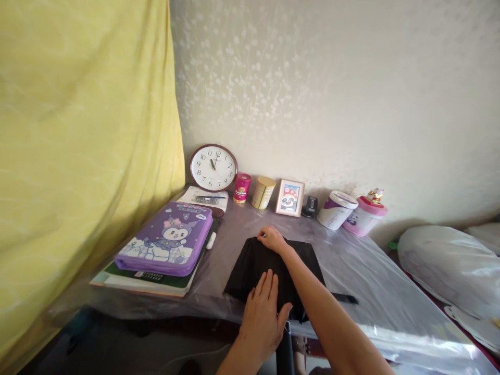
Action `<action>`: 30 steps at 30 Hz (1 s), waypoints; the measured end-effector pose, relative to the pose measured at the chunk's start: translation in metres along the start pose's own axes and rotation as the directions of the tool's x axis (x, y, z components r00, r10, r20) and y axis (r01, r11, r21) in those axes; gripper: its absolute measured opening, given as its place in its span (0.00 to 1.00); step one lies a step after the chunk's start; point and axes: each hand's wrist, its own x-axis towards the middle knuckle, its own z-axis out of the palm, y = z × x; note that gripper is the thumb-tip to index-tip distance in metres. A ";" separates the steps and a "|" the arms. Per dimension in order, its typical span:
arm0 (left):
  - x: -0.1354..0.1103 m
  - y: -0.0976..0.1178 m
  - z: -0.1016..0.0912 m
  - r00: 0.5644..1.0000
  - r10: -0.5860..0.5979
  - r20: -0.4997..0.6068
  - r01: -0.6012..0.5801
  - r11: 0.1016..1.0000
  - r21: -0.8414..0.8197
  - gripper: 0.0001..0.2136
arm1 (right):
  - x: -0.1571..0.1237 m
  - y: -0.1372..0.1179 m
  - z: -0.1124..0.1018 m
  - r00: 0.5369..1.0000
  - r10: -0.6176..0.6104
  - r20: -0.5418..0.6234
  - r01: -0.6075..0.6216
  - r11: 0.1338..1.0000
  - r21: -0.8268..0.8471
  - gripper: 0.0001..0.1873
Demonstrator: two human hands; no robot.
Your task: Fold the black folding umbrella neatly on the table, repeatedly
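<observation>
Black cloth (250, 265): folded flat, soft, matte, on the plastic-sheeted bench (363, 276), long axis running away toward the wall (332, 104). Left hand (263, 310) lies flat on the near end, grip wide. Right hand (272, 239) curls at the far edge; grip can't be told. Purple case (167, 239) sits left of both hands. Round clock (213, 167) and tins (263, 192) stand beyond.

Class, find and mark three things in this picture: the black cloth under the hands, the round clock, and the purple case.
black cloth (244, 260): head view, bare fabric left of the hands.
round clock (213, 167): head view, middle of its white face.
purple case (167, 237): head view, cartoon figure on its cover.
</observation>
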 end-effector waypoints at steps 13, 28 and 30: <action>0.000 0.000 0.000 1.000 0.002 0.000 -0.002 1.000 -0.030 0.27 | 0.005 0.005 -0.001 0.995 -0.055 0.087 0.045 0.993 0.111 0.11; 0.001 0.000 -0.003 1.000 0.001 0.024 0.000 0.999 -0.050 0.28 | 0.015 -0.010 0.008 0.989 -0.073 0.126 0.086 0.991 -0.101 0.10; 0.001 0.000 -0.004 0.999 -0.003 0.035 0.005 0.999 -0.048 0.28 | 0.016 -0.014 0.008 0.997 -0.019 0.070 0.031 0.984 -0.177 0.11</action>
